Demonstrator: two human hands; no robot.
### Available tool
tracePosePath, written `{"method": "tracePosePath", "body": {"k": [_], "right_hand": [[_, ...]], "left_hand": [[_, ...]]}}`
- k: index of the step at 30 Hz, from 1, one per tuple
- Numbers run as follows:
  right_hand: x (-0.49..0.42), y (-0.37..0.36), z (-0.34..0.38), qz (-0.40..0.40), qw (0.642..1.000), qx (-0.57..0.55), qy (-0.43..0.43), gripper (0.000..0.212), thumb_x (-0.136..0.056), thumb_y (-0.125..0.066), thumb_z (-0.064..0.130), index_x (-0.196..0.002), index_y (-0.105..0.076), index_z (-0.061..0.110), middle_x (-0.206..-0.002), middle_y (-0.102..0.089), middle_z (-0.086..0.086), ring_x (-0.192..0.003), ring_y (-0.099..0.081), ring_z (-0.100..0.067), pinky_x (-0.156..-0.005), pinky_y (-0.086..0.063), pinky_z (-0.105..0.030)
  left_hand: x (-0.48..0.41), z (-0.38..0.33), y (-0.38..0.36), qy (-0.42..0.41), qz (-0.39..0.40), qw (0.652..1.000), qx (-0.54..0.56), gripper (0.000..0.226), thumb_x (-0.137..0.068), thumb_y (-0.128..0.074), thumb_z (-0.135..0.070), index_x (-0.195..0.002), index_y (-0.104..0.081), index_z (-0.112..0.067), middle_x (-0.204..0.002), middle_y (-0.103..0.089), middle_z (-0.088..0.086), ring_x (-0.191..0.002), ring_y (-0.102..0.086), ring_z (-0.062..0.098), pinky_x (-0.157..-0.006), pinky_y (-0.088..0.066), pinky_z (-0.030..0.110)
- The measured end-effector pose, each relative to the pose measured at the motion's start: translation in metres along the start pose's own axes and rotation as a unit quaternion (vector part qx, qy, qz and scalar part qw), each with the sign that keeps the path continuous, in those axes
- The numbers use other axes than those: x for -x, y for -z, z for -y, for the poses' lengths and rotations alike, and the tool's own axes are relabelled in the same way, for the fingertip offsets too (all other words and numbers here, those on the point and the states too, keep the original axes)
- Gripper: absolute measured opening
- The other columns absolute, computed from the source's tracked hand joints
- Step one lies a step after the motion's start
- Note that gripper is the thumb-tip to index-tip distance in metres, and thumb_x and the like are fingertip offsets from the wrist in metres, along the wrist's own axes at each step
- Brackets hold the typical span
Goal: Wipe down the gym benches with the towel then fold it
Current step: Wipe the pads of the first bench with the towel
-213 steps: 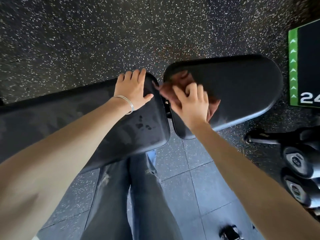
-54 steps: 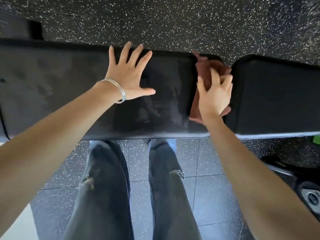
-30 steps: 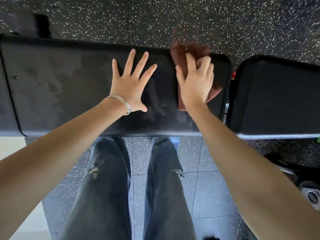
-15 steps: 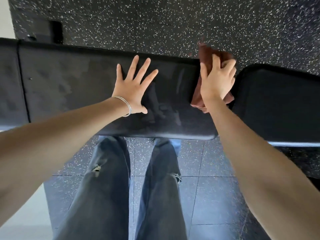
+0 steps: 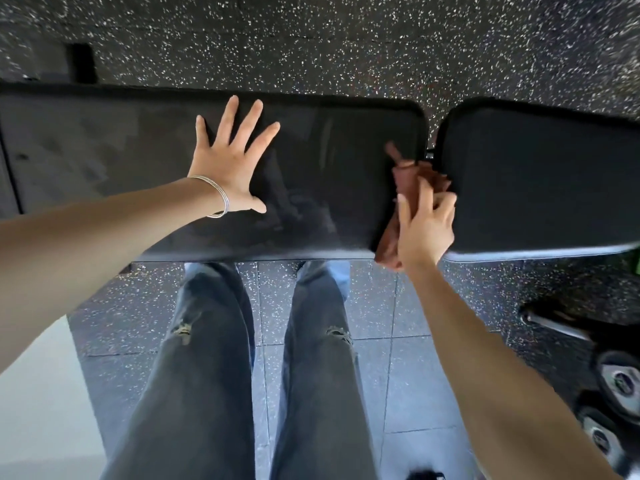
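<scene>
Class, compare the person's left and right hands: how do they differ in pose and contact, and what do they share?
The left hand lies flat, fingers spread, on the bench pad; the right hand curls round the brown towel. The left hand is mid-pad; the right hand is at its right end. Only the left wrist wears a bangle. Both reach over the same pad.

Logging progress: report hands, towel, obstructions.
Left hand open, flat on long bench pad. Right hand grips brown towel at pad's right end. No obstruction seen.
</scene>
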State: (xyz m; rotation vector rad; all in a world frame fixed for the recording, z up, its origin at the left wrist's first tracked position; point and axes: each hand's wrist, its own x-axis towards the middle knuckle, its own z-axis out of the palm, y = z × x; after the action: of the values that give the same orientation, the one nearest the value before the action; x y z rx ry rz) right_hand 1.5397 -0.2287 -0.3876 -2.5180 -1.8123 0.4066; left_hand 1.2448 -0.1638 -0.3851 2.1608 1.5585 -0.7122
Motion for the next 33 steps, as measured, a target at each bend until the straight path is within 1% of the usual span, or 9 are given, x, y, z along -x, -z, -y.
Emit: {"method": "tracePosePath", "body": {"k": [6, 10, 13, 18, 22, 26, 29, 31, 33], "right_hand": [[0.073, -0.014, 0.04, 0.014, 0.995, -0.049, -0.083, 0.036, -0.085, -0.068, 0.032, -0.116, -0.064, 0.014, -0.107, -0.057, -0.026, -0.09, -0.057, -0.041, -0.053, -0.052, -0.044], [0.112, -0.024, 0.076, 0.085, 0.996, -0.023, 0.028, 0.035, -0.078, -0.071, 0.035, -0.109, -0.068, 0.018, -0.099, -0.061, -0.022, -0.077, -0.062, -0.035, -0.046, -0.053, -0.038], [0.083, -0.021, 0.068, 0.025, 0.998, -0.036, 0.042, 0.037, -0.077, -0.075, 0.033, -0.111, -0.067, 0.02, -0.089, -0.057, -0.017, -0.074, -0.057, -0.034, -0.05, -0.051, -0.038], [0.026, -0.021, 0.058, -0.021, 0.984, -0.052, -0.167, 0.044, -0.093, -0.051, 0.041, -0.133, -0.05, 0.025, -0.12, -0.045, -0.02, -0.108, -0.043, -0.036, -0.089, -0.041, -0.045], [0.041, -0.034, 0.114, -0.041, 0.958, -0.069, -0.275, 0.044, -0.094, -0.049, 0.038, -0.135, -0.047, 0.024, -0.125, -0.042, -0.021, -0.11, -0.042, -0.036, -0.091, -0.035, -0.041], [0.072, -0.04, 0.177, -0.019, 0.994, -0.081, -0.075, 0.036, -0.085, -0.065, 0.026, -0.12, -0.062, 0.017, -0.103, -0.055, -0.022, -0.088, -0.052, -0.038, -0.074, -0.044, -0.043], [0.065, -0.034, 0.169, 0.024, 0.997, -0.04, 0.064, 0.036, -0.086, -0.062, 0.028, -0.122, -0.061, 0.022, -0.105, -0.055, -0.019, -0.088, -0.052, -0.037, -0.075, -0.043, -0.042], [0.039, -0.028, 0.142, 0.007, 1.0, -0.007, 0.017, 0.038, -0.09, -0.055, 0.035, -0.127, -0.056, 0.028, -0.113, -0.051, -0.019, -0.097, -0.048, -0.037, -0.081, -0.039, -0.042], [0.007, -0.022, 0.115, -0.034, 0.992, -0.013, -0.118, 0.041, -0.091, -0.051, 0.041, -0.131, -0.051, 0.031, -0.123, -0.044, -0.02, -0.106, -0.044, -0.038, -0.088, -0.038, -0.041]], "left_hand": [[0.001, -0.001, 0.002, 0.002, 0.002, 1.0, -0.015, 0.136, -0.05, -0.076, -0.069, -0.148, 0.011, -0.03, -0.156, 0.021, 0.001, -0.143, 0.016, 0.033, -0.109, -0.013, 0.066], [0.001, 0.0, 0.004, -0.006, -0.003, 1.0, -0.013, 0.136, -0.05, -0.076, -0.068, -0.149, 0.009, -0.029, -0.156, 0.02, 0.001, -0.144, 0.014, 0.034, -0.109, -0.015, 0.066], [0.003, 0.002, 0.006, -0.017, -0.005, 1.0, -0.004, 0.134, -0.051, -0.077, -0.066, -0.149, 0.006, -0.028, -0.157, 0.018, 0.002, -0.144, 0.012, 0.034, -0.108, -0.014, 0.066], [0.005, 0.01, 0.011, -0.047, 0.006, 0.999, 0.016, 0.136, -0.049, -0.084, -0.057, -0.15, 0.001, -0.025, -0.158, 0.013, 0.002, -0.145, 0.011, 0.032, -0.109, -0.013, 0.065], [0.016, 0.044, 0.007, -0.069, -0.007, 0.998, -0.001, 0.136, -0.05, -0.087, -0.049, -0.151, -0.001, -0.019, -0.159, 0.007, 0.002, -0.146, 0.005, 0.027, -0.114, -0.016, 0.054], [0.031, 0.081, -0.001, -0.048, -0.018, 0.999, -0.003, 0.135, -0.048, -0.088, -0.046, -0.151, -0.005, -0.018, -0.159, 0.003, -0.001, -0.146, 0.002, 0.026, -0.113, -0.017, 0.055], [0.033, 0.088, -0.004, -0.045, -0.018, 0.999, 0.009, 0.134, -0.048, -0.088, -0.046, -0.151, -0.007, -0.017, -0.159, 0.002, -0.002, -0.146, 0.003, 0.025, -0.113, -0.017, 0.055], [0.032, 0.087, -0.005, -0.042, -0.015, 0.999, 0.015, 0.135, -0.048, -0.089, -0.045, -0.151, -0.006, -0.017, -0.159, 0.003, -0.002, -0.146, 0.003, 0.025, -0.113, -0.015, 0.056], [0.033, 0.086, -0.007, -0.039, -0.015, 0.999, 0.021, 0.134, -0.049, -0.088, -0.044, -0.151, -0.005, -0.017, -0.159, 0.004, -0.003, -0.146, 0.005, 0.025, -0.114, -0.013, 0.056]]}}
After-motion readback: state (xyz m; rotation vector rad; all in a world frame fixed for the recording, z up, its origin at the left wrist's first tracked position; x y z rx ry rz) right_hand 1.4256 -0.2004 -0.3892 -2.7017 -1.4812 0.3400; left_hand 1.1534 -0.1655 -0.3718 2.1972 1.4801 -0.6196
